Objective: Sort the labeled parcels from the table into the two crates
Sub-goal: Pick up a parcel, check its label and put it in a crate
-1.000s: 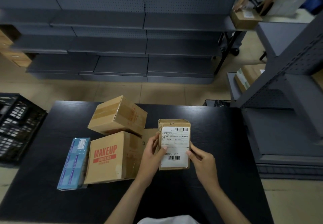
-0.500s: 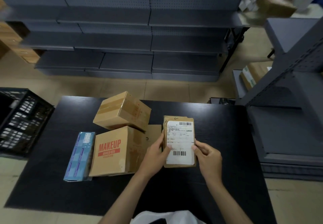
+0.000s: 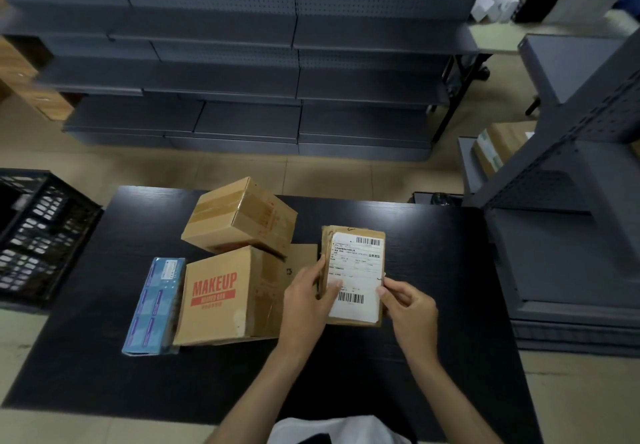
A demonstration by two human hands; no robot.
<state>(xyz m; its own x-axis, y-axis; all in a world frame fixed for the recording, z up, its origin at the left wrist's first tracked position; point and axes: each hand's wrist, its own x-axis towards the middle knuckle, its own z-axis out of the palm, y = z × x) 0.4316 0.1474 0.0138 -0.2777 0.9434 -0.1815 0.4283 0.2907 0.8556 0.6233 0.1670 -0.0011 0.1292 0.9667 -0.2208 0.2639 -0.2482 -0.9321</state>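
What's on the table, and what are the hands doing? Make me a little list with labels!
held parcel: flat brown parcel, white barcode label facing up
left hand: grips the parcel's left edge, thumb on the label
right hand: pinches the parcel's right edge
other parcels: MAKEUP box; blue box beside it on the left; plain taped box behind it
table: black
crate in view: one black crate, left of the table; a second does not show
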